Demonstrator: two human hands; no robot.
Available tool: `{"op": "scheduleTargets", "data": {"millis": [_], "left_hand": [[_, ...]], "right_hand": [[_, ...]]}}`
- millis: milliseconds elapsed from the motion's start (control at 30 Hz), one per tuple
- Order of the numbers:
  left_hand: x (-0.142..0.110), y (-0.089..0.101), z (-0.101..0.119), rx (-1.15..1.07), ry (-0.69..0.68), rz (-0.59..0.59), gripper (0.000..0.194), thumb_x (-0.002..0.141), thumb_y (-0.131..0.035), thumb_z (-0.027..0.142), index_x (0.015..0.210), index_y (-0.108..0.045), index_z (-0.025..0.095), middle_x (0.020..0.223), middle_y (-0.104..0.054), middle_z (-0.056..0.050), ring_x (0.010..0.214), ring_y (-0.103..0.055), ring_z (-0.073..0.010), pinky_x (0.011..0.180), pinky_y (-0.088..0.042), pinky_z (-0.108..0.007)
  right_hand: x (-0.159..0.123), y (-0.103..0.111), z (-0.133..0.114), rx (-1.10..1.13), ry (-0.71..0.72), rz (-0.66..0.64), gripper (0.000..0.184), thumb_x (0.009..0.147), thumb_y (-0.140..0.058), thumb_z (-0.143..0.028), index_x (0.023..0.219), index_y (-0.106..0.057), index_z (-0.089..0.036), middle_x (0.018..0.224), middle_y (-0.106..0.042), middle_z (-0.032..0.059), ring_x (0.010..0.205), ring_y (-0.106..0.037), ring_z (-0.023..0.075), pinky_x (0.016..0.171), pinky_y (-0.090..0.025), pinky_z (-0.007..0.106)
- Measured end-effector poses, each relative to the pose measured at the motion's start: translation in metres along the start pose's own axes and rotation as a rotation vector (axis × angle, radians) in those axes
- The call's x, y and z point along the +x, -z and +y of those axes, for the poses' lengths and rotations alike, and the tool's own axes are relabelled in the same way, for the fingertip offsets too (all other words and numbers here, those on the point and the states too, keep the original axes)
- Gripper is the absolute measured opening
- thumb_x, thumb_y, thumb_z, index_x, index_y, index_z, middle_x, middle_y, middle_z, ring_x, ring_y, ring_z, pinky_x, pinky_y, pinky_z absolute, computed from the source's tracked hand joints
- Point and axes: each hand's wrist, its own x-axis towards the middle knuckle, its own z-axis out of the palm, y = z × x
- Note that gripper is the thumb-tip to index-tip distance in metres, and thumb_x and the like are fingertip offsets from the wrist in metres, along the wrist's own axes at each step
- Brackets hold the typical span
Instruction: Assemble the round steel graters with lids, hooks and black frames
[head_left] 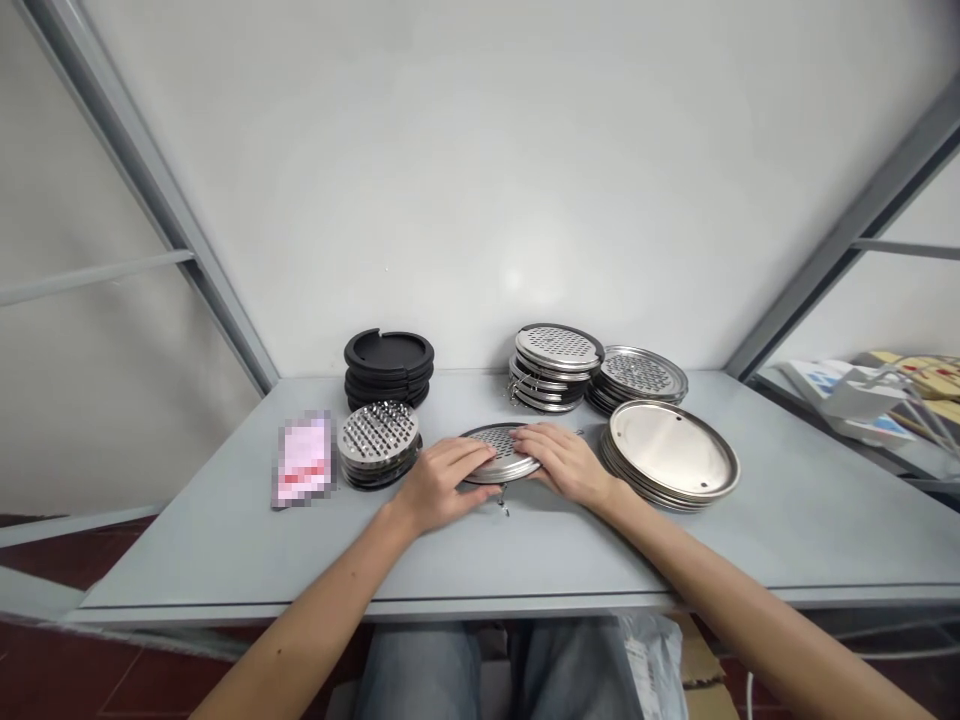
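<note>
The grater (504,448) is midway between the tabletop (465,568)'s front and back edges, rim pinched by left hand (442,482) and right hand (568,462) fingers; probably light, stiff, slick, best held there.

The round grater (505,450) has a silver plate with many small holes, a dark border at its far edge and a shiny metal rim at the near side. It is nearly flat, with the holed face upward, over the middle of the grey table (600,570). It is gripped from the left and right, so its sides are partly hidden; whether its underside touches the table, one cannot tell
</note>
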Motion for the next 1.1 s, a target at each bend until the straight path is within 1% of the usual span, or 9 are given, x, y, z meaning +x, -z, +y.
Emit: {"op": "scheduleTargets", "data": {"millis": [133,367,433,500,600,667,767,967,1100], "left_hand": [[-0.004,-0.002,-0.006,-0.016,0.050,-0.025,0.044,0.085,-0.067,0.035,0.124,-0.057,0.018,0.113,-0.068,-0.010,0.107,-0.063,-0.0228,0.091,-0.051,-0.040],[-0.005,-0.007,-0.005,-0.018,0.058,-0.047,0.042,0.086,-0.067,0.033,0.123,-0.058,0.018,0.115,-0.068,-0.011,0.109,-0.062,-0.0252,0.093,-0.051,-0.045],[-0.005,-0.007,-0.004,-0.079,0.071,-0.005,0.040,0.088,-0.064,0.029,0.126,-0.056,0.017,0.118,-0.066,-0.012,0.113,-0.061,-0.0251,0.096,-0.050,-0.046],[-0.005,-0.007,-0.003,-0.168,0.126,0.053,0.039,0.089,-0.062,0.026,0.127,-0.055,0.018,0.120,-0.065,-0.012,0.115,-0.060,-0.0237,0.098,-0.050,-0.044],[-0.003,-0.004,0.000,-0.294,0.242,0.112,0.036,0.089,-0.063,0.024,0.124,-0.058,0.019,0.119,-0.066,-0.011,0.112,-0.062,-0.0214,0.096,-0.051,-0.039],[-0.001,-0.001,0.002,-0.347,0.296,0.131,0.033,0.088,-0.063,0.023,0.121,-0.060,0.019,0.116,-0.068,-0.010,0.107,-0.064,-0.0203,0.093,-0.053,-0.035],[0.003,0.003,0.007,-0.378,0.316,0.147,0.031,0.087,-0.064,0.024,0.117,-0.064,0.018,0.112,-0.070,-0.010,0.097,-0.068,-0.0191,0.086,-0.055,-0.031],[0.006,0.006,0.014,-0.336,0.393,0.190,0.027,0.085,-0.064,0.027,0.110,-0.069,0.015,0.100,-0.074,-0.007,0.080,-0.069,-0.0171,0.074,-0.057,-0.027],[0.003,0.002,0.009,-0.325,0.503,0.284,0.028,0.086,-0.064,0.031,0.106,-0.069,0.013,0.098,-0.074,-0.008,0.084,-0.070,-0.0189,0.077,-0.057,-0.029]], "right_hand": [[-0.007,-0.004,0.003,0.013,-0.102,-0.102,0.036,0.095,-0.045,-0.038,0.121,-0.057,-0.016,0.122,-0.063,0.0152,0.116,-0.058,0.0257,0.096,-0.051,0.044],[-0.008,0.003,0.003,0.163,-0.233,-0.234,0.061,0.085,-0.059,-0.045,0.137,-0.045,-0.016,0.138,-0.051,0.0170,0.128,-0.047,0.0304,0.104,-0.043,0.050],[-0.010,0.001,0.004,0.226,-0.304,-0.217,0.063,0.084,-0.062,-0.042,0.139,-0.043,-0.017,0.138,-0.051,0.0165,0.127,-0.049,0.0292,0.103,-0.044,0.049],[-0.012,-0.001,0.006,0.302,-0.411,-0.161,0.058,0.084,-0.062,-0.035,0.138,-0.044,-0.019,0.133,-0.056,0.0145,0.121,-0.055,0.0269,0.101,-0.047,0.046],[-0.014,0.000,0.008,0.401,-0.578,-0.040,0.044,0.085,-0.061,-0.029,0.128,-0.055,-0.022,0.120,-0.065,0.0095,0.109,-0.063,0.0240,0.095,-0.052,0.042],[-0.013,0.004,0.009,0.432,-0.636,0.014,0.037,0.085,-0.062,-0.030,0.121,-0.061,-0.023,0.114,-0.069,0.0076,0.104,-0.066,0.0238,0.092,-0.054,0.040],[-0.009,0.011,0.008,0.441,-0.636,0.035,0.035,0.083,-0.064,-0.033,0.117,-0.066,-0.022,0.110,-0.071,0.0073,0.100,-0.068,0.0247,0.090,-0.055,0.039],[-0.002,0.020,0.007,0.408,-0.518,0.074,0.038,0.084,-0.065,-0.032,0.120,-0.063,-0.022,0.111,-0.070,0.0096,0.102,-0.067,0.0250,0.090,-0.055,0.040],[0.000,0.016,0.003,0.421,-0.615,0.074,0.041,0.086,-0.062,-0.033,0.125,-0.059,-0.020,0.118,-0.067,0.0114,0.102,-0.066,0.0246,0.090,-0.054,0.041]]}}
